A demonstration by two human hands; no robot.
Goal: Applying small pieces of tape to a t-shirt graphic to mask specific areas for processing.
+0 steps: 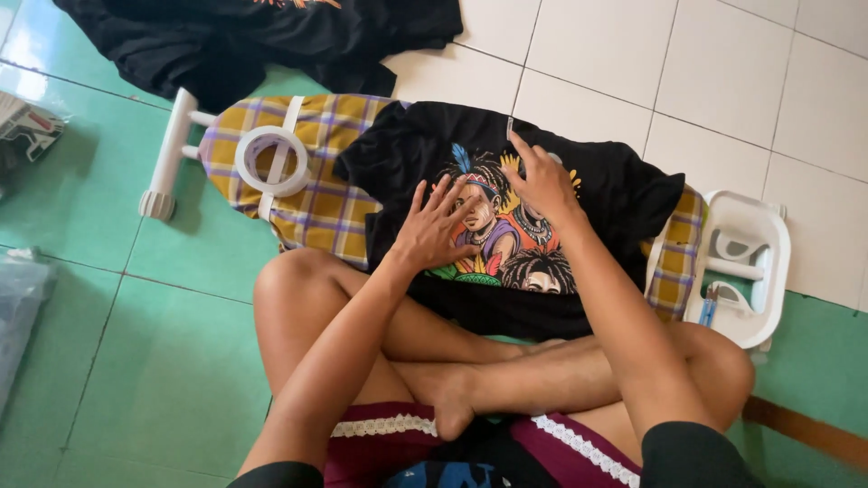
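Two bare hands on a black printed T-shirt spread over a low ironing board.

The left hand point(436, 226) lies flat, fingers splayed, grasping nothing, on the black T-shirt point(506, 226) (its colourful print faces up). The right hand point(541, 181) rests fingertips-down on the print, grip released. The shirt covers the plaid ironing board point(316, 208); a tape roll point(271, 161) sits on the board's left part, and another black garment point(253, 36) lies on the floor beyond.

I see a low ironing board point(316, 203) with a yellow plaid cover standing on the green and white tiled floor point(154, 343); on it lie a black printed T-shirt point(506, 181) and a roll of white tape point(271, 159) (left end), and more black cloth point(226, 36) lies on the floor
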